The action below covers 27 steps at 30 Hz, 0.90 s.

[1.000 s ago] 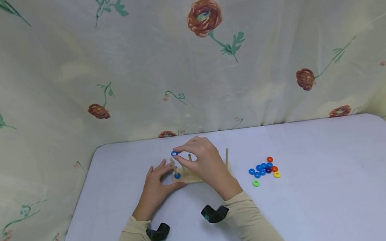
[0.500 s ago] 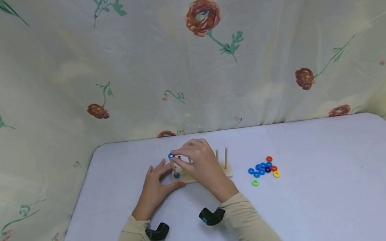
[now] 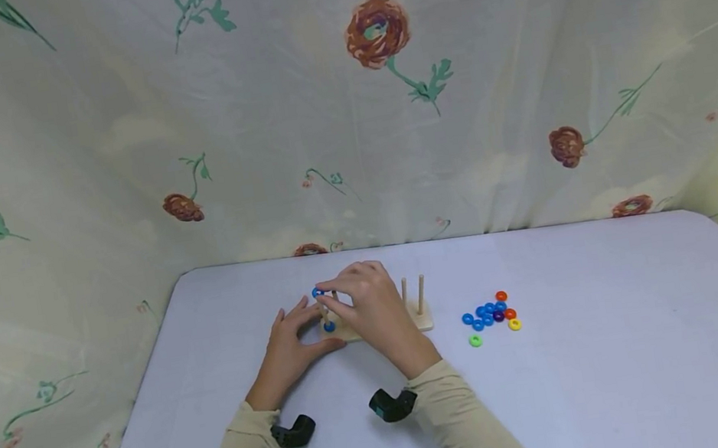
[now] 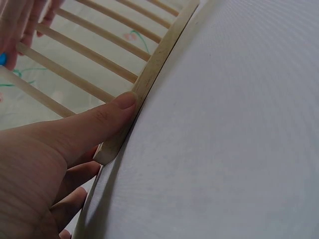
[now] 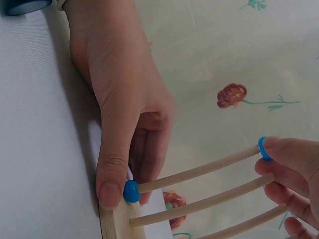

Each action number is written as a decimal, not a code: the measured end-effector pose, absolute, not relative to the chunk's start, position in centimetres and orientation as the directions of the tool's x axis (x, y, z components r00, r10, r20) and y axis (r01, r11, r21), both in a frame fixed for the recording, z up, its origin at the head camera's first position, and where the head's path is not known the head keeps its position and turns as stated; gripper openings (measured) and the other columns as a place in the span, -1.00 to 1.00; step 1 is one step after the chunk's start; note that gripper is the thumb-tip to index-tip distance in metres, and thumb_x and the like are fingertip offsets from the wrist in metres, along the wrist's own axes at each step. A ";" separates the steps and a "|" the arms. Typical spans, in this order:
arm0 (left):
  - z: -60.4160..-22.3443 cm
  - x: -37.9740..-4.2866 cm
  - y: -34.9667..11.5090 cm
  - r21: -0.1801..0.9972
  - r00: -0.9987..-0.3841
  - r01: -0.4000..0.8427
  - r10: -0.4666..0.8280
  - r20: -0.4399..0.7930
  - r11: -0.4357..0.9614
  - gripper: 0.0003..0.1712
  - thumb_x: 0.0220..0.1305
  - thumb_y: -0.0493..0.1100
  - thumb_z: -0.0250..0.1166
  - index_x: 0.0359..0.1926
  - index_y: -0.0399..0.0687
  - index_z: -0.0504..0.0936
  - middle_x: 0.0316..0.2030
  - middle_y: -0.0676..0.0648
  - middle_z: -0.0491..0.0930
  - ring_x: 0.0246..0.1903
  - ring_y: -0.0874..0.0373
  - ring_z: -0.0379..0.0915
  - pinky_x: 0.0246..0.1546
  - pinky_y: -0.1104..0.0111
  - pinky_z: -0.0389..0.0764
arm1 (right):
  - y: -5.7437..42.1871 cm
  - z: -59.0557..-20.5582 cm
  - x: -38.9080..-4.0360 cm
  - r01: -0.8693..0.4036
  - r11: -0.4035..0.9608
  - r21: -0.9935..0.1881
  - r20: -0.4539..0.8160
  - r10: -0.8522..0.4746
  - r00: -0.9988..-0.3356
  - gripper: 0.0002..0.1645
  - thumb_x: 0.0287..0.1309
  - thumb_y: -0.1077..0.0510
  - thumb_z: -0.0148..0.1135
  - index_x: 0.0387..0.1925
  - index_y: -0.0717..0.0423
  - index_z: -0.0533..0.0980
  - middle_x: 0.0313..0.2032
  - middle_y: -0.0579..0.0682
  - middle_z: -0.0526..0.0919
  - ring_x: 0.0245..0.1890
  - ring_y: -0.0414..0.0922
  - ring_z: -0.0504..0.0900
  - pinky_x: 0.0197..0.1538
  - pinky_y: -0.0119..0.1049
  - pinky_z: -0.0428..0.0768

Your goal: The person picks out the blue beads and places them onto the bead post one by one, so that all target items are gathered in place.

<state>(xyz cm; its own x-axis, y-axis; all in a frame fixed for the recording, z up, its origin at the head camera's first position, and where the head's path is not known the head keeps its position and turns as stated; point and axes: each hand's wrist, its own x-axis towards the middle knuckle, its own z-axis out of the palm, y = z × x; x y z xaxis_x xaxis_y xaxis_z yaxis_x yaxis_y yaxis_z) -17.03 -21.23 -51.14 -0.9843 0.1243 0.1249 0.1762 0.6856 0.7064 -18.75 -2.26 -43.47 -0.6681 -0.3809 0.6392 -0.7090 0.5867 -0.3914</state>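
Note:
A wooden peg stand (image 3: 424,320) with a row of upright pegs rests on the table. My left hand (image 3: 291,354) grips its left end, thumb along the front side of the base (image 4: 160,59) and fingers behind. Between thumb and fingertips, my right hand (image 3: 377,306) pinches a blue ring (image 5: 264,148) right at the tip of the leftmost peg (image 5: 199,170). At the foot of that same peg sits another blue bead-like ring (image 5: 131,191). The right hand covers the middle pegs in the head view.
Right of the stand lies a loose cluster of small rings: several blue (image 3: 488,320), two orange (image 3: 501,296), one dark purple (image 3: 499,316), one yellow (image 3: 516,324) and one green (image 3: 476,341). A floral curtain (image 3: 346,141) hangs behind the white table (image 3: 627,339).
My right hand has moved slightly left and down, bringing the pinched blue ring to the top of the leftmost peg. The left hand stays on the stand.

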 end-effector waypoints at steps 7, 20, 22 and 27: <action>-51.1 -17.0 -21.2 0.715 -0.987 0.163 0.119 0.111 0.680 -0.21 0.02 0.09 0.65 0.29 0.00 0.65 0.38 -0.09 0.54 0.57 -0.11 0.15 0.63 -0.24 -0.20 | -2.3 -43.5 -18.7 -0.707 0.584 -0.399 0.627 -0.389 -0.675 -0.75 0.23 0.02 0.48 -0.08 -0.03 0.79 -0.27 -0.11 0.85 -0.14 -0.13 0.73 0.18 -0.09 0.60; -50.9 -16.9 -21.2 0.710 -0.978 0.210 0.134 0.162 0.672 -0.22 0.01 0.04 0.66 0.28 0.00 0.65 0.34 -0.09 0.58 0.55 -0.15 0.20 0.60 -0.30 -0.16 | -2.1 -43.3 -18.7 -0.716 0.571 -0.402 0.645 -0.378 -0.664 -0.77 0.22 0.03 0.49 -0.10 -0.04 0.80 -0.26 -0.11 0.86 -0.13 -0.13 0.74 0.19 -0.09 0.60; -50.9 -16.9 -21.2 0.708 -0.978 0.207 0.134 0.158 0.675 -0.21 0.01 0.04 0.66 0.29 0.02 0.65 0.35 -0.08 0.57 0.55 -0.15 0.19 0.60 -0.30 -0.16 | -2.1 -43.3 -18.8 -0.713 0.572 -0.404 0.645 -0.375 -0.666 -0.77 0.21 0.03 0.50 -0.11 -0.04 0.80 -0.28 -0.11 0.86 -0.14 -0.13 0.74 0.18 -0.10 0.60; -50.8 -16.9 -21.1 0.704 -0.982 0.187 0.127 0.138 0.685 -0.22 0.01 0.05 0.66 0.28 0.02 0.65 0.36 -0.08 0.56 0.56 -0.14 0.17 0.61 -0.29 -0.18 | -1.8 -43.2 -18.8 -0.709 0.578 -0.404 0.650 -0.365 -0.667 -0.77 0.20 0.02 0.50 -0.11 -0.05 0.80 -0.28 -0.11 0.85 -0.16 -0.14 0.73 0.16 -0.12 0.60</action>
<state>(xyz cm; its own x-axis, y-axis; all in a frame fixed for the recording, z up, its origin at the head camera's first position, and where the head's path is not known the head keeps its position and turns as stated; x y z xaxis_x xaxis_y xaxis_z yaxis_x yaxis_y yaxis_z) -16.88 -21.14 -50.83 -0.9823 0.1266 0.1378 0.1870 0.6851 0.7040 -18.84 -1.82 -43.19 -0.6669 -0.3652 0.6495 -0.7095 0.5777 -0.4037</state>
